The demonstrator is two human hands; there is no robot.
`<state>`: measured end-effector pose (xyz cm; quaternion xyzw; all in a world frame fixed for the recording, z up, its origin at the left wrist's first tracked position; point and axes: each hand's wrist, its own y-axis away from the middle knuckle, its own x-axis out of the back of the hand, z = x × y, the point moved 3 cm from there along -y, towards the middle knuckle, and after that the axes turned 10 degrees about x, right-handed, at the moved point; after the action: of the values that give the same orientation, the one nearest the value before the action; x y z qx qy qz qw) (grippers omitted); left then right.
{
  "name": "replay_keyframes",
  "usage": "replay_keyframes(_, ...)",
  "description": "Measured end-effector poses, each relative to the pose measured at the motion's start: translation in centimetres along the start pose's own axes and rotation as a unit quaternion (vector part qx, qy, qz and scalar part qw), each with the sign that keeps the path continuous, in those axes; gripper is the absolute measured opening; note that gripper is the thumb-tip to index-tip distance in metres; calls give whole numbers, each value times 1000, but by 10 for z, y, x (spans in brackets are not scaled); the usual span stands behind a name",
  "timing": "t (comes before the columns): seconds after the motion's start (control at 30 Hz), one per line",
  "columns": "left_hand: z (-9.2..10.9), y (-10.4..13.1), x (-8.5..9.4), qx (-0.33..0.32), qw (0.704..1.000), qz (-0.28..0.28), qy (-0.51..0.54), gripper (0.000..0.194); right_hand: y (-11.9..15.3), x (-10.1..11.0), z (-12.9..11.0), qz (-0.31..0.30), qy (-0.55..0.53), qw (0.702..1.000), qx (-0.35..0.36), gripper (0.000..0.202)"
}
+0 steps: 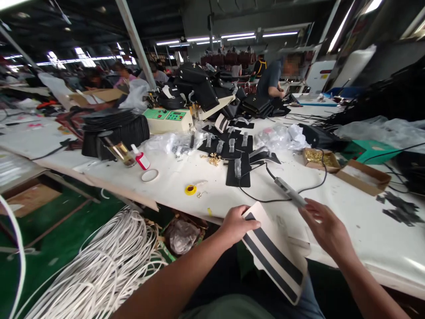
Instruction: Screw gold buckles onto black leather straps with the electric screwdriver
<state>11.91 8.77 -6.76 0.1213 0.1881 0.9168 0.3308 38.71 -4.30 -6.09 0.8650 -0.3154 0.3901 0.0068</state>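
Near the table's front edge, my left hand (235,225) pinches the upper corner of a flat, off-white panel (267,254) with two black stripes, thumb on its striped face. The panel hangs tilted over my lap. My right hand (323,226) has its fingers closed at the near end of a slim grey corded tool (288,190); its kind cannot be made out. A black cord (270,171) runs from the tool's far end across the table. Beyond the hands lie black panels (234,175) with clear plastic-wrapped pieces on them, beside small gold-coloured fittings (212,159).
On the white table (179,212) are a yellow tape roll (190,189), a red bottle (142,160), a box of gold parts (319,158) and an open carton (363,176). A green-and-cream machine (169,118) stands behind. White cord (109,261) lies coiled below left. A co-worker (270,79) works across.
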Motion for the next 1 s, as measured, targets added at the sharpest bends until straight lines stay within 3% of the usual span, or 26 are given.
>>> replay_keyframes(0.07, -13, 22, 9, 33, 982, 14, 187, 37, 46, 3, -7, -57, -90, 990, -95, 70)
replay_keyframes(0.13, -23, 43, 18, 41, 945, 33, 323, 42, 90, -2, -24, -104, -169, 970, -144, 74)
replay_keyframes(0.2, -29, 60, 25, 43, 914, 36, 403, 44, 122, -15, -44, -109, -219, 953, -177, 78)
replay_keyframes(0.3, -39, 76, 30, 44, 901, 34, 430, 43, 142, -36, -70, -83, -272, 935, -214, 72)
replay_keyframes(0.4, -55, 84, 40, 37, 923, 74, 376, 42, 132, -43, -89, -96, -294, 927, -212, 57)
replay_keyframes(0.5, -67, 97, 63, -6, 955, 231, 186, 52, 106, -34, -106, -95, -253, 946, -178, 52)
replay_keyframes(0.57, -65, 113, 75, -82, 933, 349, 18, 61, 90, -33, -123, -133, -259, 944, -156, 54)
replay_keyframes(0.6, -62, 122, 77, -129, 915, 379, -57, 65, 83, -36, -133, -169, -278, 934, -147, 56)
replay_keyframes(0.7, -52, 138, 65, -249, 882, 342, -207, 87, 71, -61, -167, -292, -341, 885, -124, 55)
replay_keyframes(0.8, -50, 138, 51, -282, 876, 299, -253, 112, 66, -94, -198, -362, -377, 848, -84, 49)
replay_keyframes(0.83, -51, 136, 51, -280, 876, 306, -244, 107, 64, -104, -207, -371, -391, 840, -69, 47)
replay_keyframes(0.9, -54, 131, 59, -249, 893, 325, -188, 78, 60, -123, -220, -388, -419, 820, -43, 47)
replay_keyframes(1.0, -63, 126, 83, -124, 940, 318, -29, 41, 46, -151, -226, -420, -422, 803, -15, 52)
